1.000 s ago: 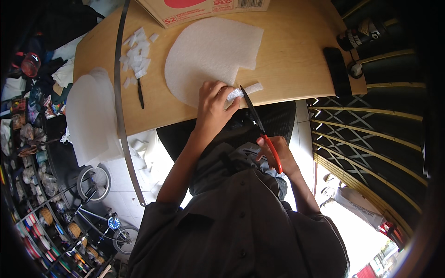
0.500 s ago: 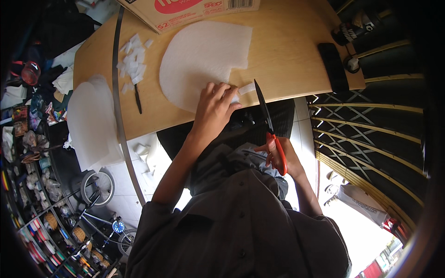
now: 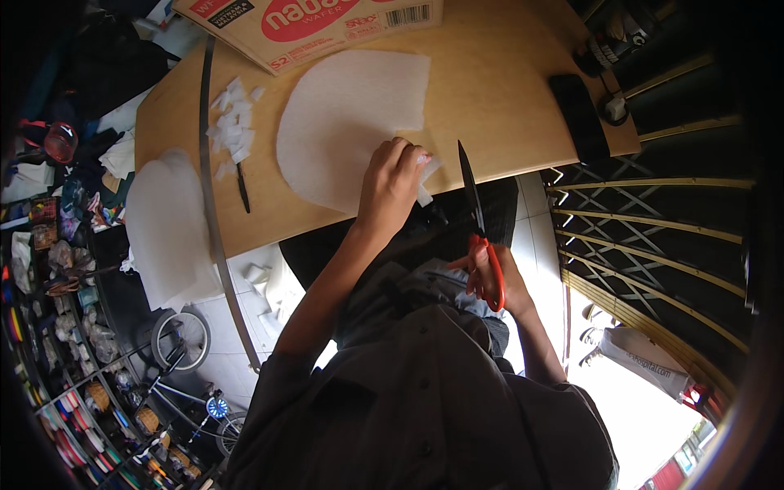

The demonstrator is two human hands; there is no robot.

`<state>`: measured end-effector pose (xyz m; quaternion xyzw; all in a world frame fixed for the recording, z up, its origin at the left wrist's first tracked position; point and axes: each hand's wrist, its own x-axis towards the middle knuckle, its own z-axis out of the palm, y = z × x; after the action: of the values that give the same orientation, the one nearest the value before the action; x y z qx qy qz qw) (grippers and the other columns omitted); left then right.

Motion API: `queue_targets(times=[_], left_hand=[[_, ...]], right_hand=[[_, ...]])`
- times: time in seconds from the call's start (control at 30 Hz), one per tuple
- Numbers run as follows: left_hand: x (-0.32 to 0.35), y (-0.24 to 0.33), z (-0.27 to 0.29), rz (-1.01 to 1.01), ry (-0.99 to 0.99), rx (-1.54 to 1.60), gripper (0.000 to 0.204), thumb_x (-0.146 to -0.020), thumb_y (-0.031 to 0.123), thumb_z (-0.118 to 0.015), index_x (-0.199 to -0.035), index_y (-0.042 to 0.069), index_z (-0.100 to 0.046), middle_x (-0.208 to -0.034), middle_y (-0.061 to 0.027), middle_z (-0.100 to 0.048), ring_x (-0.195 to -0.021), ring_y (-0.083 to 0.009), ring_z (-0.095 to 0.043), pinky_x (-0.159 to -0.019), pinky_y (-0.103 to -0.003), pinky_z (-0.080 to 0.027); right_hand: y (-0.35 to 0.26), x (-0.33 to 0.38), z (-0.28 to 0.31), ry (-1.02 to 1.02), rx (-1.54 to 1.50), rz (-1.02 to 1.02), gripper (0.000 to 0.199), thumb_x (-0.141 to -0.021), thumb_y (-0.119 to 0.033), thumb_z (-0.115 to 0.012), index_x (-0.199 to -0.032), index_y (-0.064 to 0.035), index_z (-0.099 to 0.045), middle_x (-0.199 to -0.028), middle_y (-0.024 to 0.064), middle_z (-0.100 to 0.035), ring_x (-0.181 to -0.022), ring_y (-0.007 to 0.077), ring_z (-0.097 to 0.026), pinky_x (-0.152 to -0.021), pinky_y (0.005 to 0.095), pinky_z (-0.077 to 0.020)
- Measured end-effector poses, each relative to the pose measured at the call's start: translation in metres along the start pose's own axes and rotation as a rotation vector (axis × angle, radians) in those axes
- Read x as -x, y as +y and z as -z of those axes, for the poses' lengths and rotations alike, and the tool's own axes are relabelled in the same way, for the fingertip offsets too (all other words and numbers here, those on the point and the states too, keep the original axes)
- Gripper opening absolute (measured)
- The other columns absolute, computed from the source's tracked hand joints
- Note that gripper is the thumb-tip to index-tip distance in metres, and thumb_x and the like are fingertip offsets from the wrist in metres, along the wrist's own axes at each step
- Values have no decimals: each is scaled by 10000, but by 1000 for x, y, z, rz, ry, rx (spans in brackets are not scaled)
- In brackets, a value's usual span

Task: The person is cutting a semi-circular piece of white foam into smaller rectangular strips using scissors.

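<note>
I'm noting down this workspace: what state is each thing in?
Scissors: blades look closed
Right hand: gripping the scissors
Left hand: fingers curled at a white strip
Rounded white sheet: lying flat, stepped edge
White scraps: loose heap
Pen-like tool: lying flat
Pale sheets: overhanging the table
Cardboard box: open or shut unclear

The person's left hand (image 3: 390,186) pinches a white strip (image 3: 425,195) at the edge of the worktop (image 3: 498,98), just beside a rounded white sheet (image 3: 335,126); the right hand (image 3: 500,279) holds red-handled scissors (image 3: 474,202). White scraps (image 3: 233,131) lie near a cardboard box (image 3: 327,41).
</note>
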<state>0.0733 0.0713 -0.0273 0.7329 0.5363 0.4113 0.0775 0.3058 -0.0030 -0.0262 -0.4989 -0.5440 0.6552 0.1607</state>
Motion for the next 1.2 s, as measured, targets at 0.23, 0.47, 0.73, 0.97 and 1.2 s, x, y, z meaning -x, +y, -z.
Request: queue_targets(times=[0.23,0.47,0.73,0.97,1.2], left_hand=[[3,6,2,46,-25,-107,138,-892,-28,-555,-1008,43,-578,-925,-118,-571,-865,-321,-555,-765,-432,-429],[6,-1,-8,14,-192,-126,206,-912,227,-672,-1027,79,-586,-963,-99,-623,-895,-317,-577,-796,-430,-407],[-1,4,-5,29,-41,-19,223,-857,186,-740,-964,73,-581,-867,-85,-572,-807,-275,-551,-740,-405,-414],[-3,-26,94,306,231,-168,230,-834,141,-769,-982,49,-618,-791,-89,-524,-769,-261,-508,-746,-401,-424],[13,-174,197,379,175,-677,242,-879,245,-721,-1063,100,-662,-1030,-105,-629,-991,-309,-572,-861,-478,-426]], right_hand=[[-2,7,-4,54,-39,-4,860,-947,-717,-369,-835,99,-619,-821,193,-730,-503,163,-653,-426,267,-487],[4,6,2,39,-10,-60,880,-912,-763,-370,-854,86,-596,-831,188,-733,-515,159,-657,-417,263,-482],[6,8,8,97,-14,-56,909,-883,-813,-326,-840,63,-563,-838,195,-732,-529,169,-660,-468,269,-503],[13,13,10,134,-41,-5,797,-917,-770,-343,-759,-9,-518,-847,238,-720,-474,143,-621,-381,249,-430],[17,3,11,47,-24,-15,881,-895,-794,-366,-740,40,-603,-821,192,-729,-539,146,-652,-451,267,-465]])
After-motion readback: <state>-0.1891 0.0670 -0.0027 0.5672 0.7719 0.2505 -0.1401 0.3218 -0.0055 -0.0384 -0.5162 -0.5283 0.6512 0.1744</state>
